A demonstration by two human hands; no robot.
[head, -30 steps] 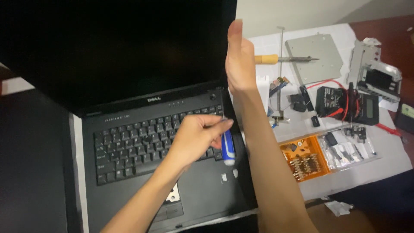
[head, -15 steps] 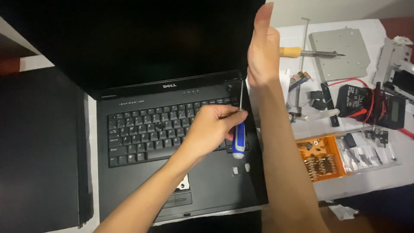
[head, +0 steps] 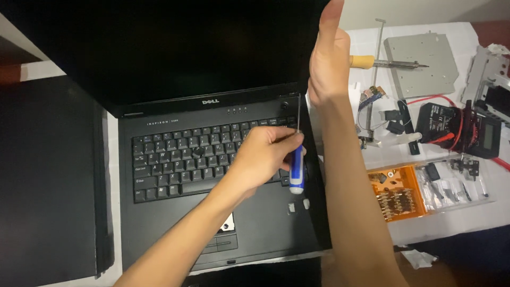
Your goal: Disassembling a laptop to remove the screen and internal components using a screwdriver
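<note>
A white surface (head: 446, 223) carries an open black laptop (head: 175, 223) and scattered parts. From the head view, the left hand (head: 263, 154) is closed around a blue-handled screwdriver (head: 296, 170), shaft pointing up toward the hinge corner. The right hand (head: 329, 58), open flat, braces the screen's right edge just above the tip.

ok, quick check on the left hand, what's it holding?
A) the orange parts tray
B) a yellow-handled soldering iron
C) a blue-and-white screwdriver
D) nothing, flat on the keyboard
C: the left hand is closed around a screwdriver with a blue-and-white handle, thin shaft pointing up toward the laptop hinge area, while the right hand stands upright against the edge of the screen.
</note>
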